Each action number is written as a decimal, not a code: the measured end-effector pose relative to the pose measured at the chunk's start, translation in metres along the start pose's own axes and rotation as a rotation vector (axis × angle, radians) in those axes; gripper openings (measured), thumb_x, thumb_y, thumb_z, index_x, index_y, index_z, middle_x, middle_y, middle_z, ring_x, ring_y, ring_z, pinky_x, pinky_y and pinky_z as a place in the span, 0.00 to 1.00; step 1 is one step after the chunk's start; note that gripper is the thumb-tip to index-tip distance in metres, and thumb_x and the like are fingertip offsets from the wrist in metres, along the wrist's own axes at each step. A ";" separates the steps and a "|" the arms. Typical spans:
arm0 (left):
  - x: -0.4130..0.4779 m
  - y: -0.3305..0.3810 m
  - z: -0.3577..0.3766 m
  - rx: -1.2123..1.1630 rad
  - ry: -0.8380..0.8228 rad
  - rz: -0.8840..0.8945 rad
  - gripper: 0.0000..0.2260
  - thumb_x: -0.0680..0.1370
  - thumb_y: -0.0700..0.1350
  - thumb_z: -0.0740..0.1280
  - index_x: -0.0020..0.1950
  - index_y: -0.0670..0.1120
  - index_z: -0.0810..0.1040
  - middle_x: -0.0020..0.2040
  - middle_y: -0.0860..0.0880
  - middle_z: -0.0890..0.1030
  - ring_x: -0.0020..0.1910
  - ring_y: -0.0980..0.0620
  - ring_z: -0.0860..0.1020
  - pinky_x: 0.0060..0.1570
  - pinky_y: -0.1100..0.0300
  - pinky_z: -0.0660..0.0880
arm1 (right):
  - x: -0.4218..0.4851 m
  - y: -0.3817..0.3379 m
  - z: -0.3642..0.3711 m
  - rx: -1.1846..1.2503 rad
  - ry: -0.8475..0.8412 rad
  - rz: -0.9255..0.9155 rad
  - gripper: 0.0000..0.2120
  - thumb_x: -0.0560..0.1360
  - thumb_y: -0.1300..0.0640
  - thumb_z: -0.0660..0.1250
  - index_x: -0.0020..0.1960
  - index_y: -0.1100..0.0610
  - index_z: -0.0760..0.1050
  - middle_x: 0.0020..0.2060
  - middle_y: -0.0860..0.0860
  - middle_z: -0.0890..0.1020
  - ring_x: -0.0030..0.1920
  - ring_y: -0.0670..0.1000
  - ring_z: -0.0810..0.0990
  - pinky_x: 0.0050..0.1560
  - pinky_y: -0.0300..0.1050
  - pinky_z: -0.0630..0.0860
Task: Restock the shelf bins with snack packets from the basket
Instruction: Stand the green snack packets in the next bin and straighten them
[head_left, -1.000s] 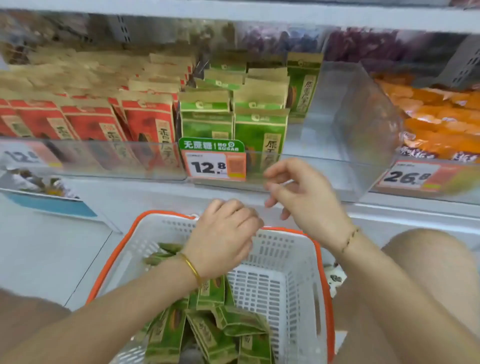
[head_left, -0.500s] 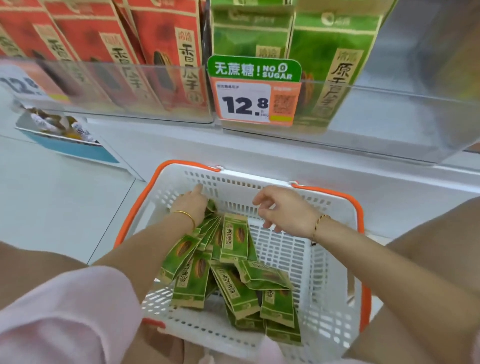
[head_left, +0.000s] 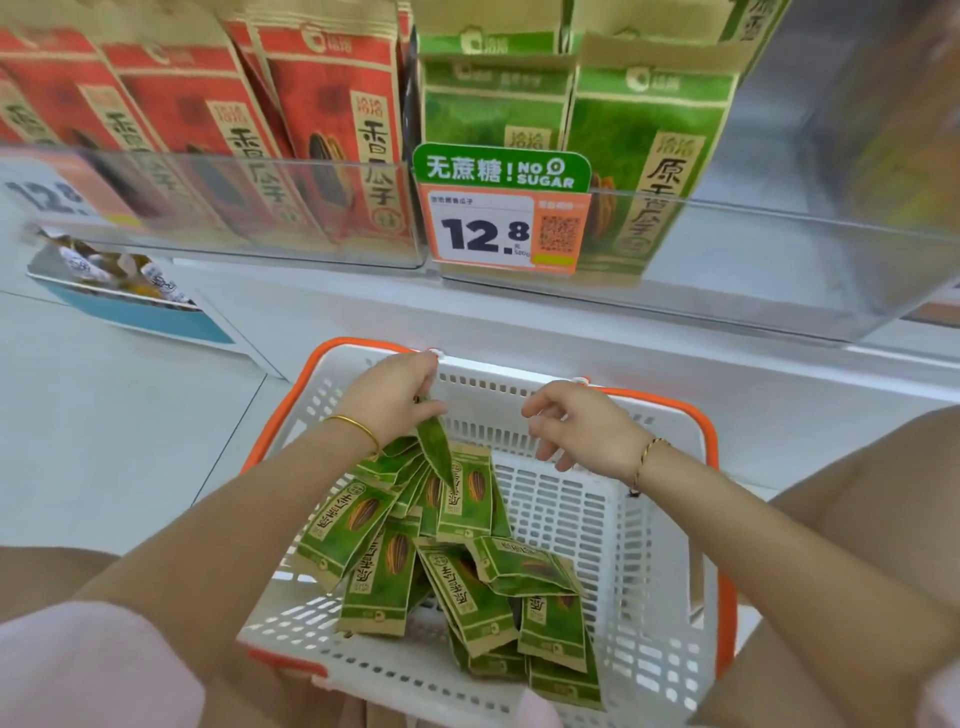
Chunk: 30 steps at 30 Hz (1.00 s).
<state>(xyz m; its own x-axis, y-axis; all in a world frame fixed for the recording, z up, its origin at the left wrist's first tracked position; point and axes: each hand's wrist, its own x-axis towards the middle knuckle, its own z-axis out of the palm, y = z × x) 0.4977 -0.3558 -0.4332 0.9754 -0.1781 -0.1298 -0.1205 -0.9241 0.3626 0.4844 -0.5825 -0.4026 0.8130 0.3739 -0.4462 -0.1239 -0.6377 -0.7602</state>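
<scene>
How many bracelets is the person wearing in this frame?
2. A gold bangle circles the left wrist, behind the left hand pinching a green packet; a thinner bracelet sits on the right wrist above the basket. None seems hidden.

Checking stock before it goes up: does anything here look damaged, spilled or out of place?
Nothing stands out. The green packets lie in a loose overlapping heap, all inside the basket, none visibly torn. The pinched packet in the left hand hangs by its end, apparently whole.
</scene>
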 end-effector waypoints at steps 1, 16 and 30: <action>-0.004 0.009 -0.005 -0.087 0.005 0.040 0.15 0.72 0.44 0.72 0.37 0.48 0.64 0.34 0.51 0.72 0.34 0.50 0.71 0.33 0.58 0.66 | -0.002 -0.001 -0.002 0.027 0.014 0.004 0.07 0.80 0.61 0.58 0.56 0.59 0.72 0.48 0.58 0.79 0.43 0.54 0.81 0.42 0.47 0.80; -0.032 0.150 -0.111 -0.816 0.078 0.471 0.12 0.74 0.28 0.62 0.44 0.45 0.72 0.41 0.48 0.78 0.41 0.57 0.77 0.45 0.65 0.74 | -0.099 -0.015 -0.082 0.765 -0.274 -0.169 0.21 0.72 0.54 0.70 0.61 0.61 0.74 0.52 0.56 0.82 0.47 0.52 0.83 0.48 0.46 0.81; 0.009 0.207 -0.166 0.121 0.634 0.373 0.19 0.78 0.46 0.57 0.68 0.43 0.71 0.71 0.43 0.68 0.71 0.45 0.63 0.70 0.53 0.56 | -0.090 -0.070 -0.195 0.647 0.698 -0.374 0.12 0.78 0.63 0.63 0.59 0.65 0.73 0.49 0.56 0.82 0.43 0.50 0.83 0.42 0.44 0.82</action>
<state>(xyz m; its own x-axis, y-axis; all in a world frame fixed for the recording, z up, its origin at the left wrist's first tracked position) 0.5117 -0.4925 -0.2062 0.7807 -0.2922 0.5524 -0.4483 -0.8777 0.1694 0.5312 -0.7029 -0.2173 0.9871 -0.1329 0.0889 0.0901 0.0030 -0.9959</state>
